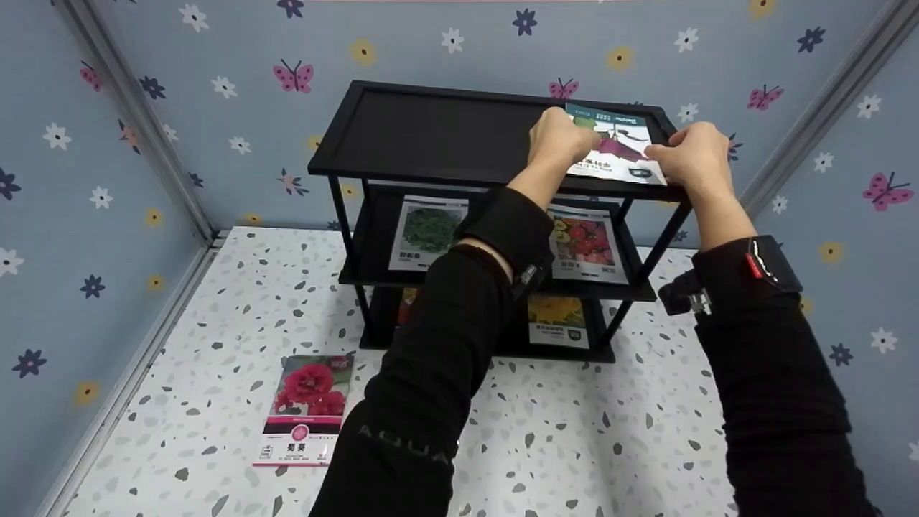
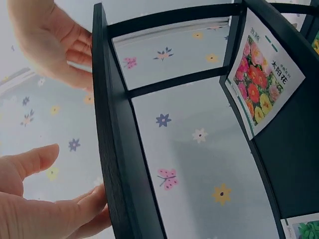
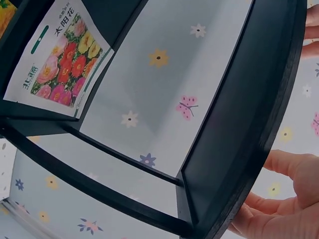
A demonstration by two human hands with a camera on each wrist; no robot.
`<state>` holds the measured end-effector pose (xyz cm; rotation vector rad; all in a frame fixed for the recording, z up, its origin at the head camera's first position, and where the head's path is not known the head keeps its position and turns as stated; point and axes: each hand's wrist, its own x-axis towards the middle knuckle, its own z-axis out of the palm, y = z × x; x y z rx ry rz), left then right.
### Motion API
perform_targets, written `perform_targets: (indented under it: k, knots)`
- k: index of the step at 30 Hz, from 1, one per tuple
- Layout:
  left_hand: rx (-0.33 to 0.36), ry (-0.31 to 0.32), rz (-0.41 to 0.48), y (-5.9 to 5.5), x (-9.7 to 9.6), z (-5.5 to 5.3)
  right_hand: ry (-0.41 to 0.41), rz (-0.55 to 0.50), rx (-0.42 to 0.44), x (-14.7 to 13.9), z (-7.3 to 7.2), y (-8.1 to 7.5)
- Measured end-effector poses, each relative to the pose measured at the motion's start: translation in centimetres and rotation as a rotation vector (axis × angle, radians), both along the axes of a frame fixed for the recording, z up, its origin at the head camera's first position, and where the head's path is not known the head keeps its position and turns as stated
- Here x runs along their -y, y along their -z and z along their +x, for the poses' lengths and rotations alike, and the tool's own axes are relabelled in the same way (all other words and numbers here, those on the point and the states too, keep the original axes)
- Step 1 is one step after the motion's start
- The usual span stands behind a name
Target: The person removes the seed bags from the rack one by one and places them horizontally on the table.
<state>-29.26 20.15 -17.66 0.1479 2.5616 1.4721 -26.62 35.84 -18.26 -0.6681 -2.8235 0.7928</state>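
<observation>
A seed packet [image 1: 616,152] with a purple and green picture lies at the right end of the top shelf [image 1: 445,133] of a black rack. My left hand [image 1: 561,138] is at its left edge, thumb over the printed front. At the right edge, the thumb of my right hand [image 1: 695,154] touches the packet. In the left wrist view, the left hand [image 2: 55,209] has thumb and fingers spread apart beside the shelf rim. The right hand [image 3: 284,196] shows a similar gap in its own wrist view. The shelf rim hides the packet from both wrist views.
On the middle shelf are a green-leaf packet [image 1: 428,233] and a packet with mixed flowers [image 1: 587,244]. A yellow-flower packet [image 1: 556,321] sits on the bottom shelf, partly covered. Another packet with pink-red flowers [image 1: 305,409] lies on the speckled floor [image 1: 574,431], front left.
</observation>
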Motion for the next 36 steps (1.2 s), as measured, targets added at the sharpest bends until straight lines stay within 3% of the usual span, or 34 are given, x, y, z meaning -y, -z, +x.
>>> perform_targets:
  k: [7, 12, 15, 21, 27, 36]
  knots:
    - [0.087, -0.011, 0.051, -0.2, 0.7, -0.5, -0.001, -0.005, 0.032, -0.1, 0.0, -0.3]
    - [0.164, 0.032, 0.094, -0.5, 1.4, -0.7, -0.008, -0.032, 0.08, 0.0, 0.1, -0.5]
    - [0.185, 0.043, 0.098, -0.6, 1.7, -0.7, -0.011, -0.124, 0.088, -0.1, 0.2, -0.6]
    - [0.197, 0.02, 0.091, -0.6, 2.1, -1.0, -0.016, -0.421, 0.05, -0.3, 0.4, -0.6]
    - [0.195, 0.03, 0.104, -0.3, 2.9, -1.2, -0.051, -0.565, 0.034, -0.3, 0.6, -0.6]
    - [0.23, 0.057, 0.392, 0.0, 5.5, 0.3, -0.14, -0.806, -0.028, 0.1, 2.2, -0.4]
